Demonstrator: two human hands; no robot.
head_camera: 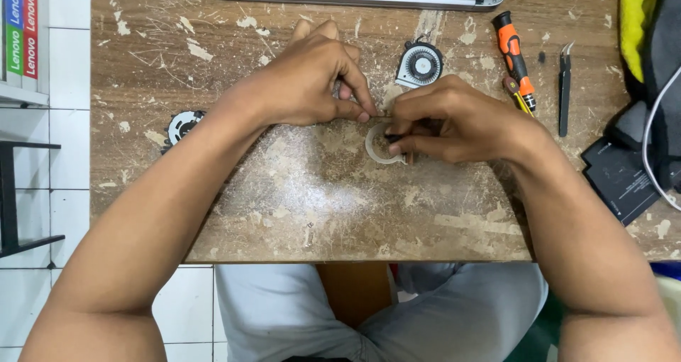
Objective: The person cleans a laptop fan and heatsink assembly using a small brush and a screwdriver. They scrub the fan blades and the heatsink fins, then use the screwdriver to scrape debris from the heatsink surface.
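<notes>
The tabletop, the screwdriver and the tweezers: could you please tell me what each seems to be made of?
Tabletop: apparently wood or a wood-look laminate, brown with a worn finish; pale patches and scratches show where the surface has flaked.
Screwdriver: the handle looks like orange plastic with black grip sections, matte.
Tweezers: probably metal with a dark coating; thin, pointed and black.

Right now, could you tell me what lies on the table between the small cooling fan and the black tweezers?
In the head view, an orange-and-black screwdriver lies between the cooling fan and the tweezers, with a smaller yellow-tipped tool beside its lower end.
</notes>
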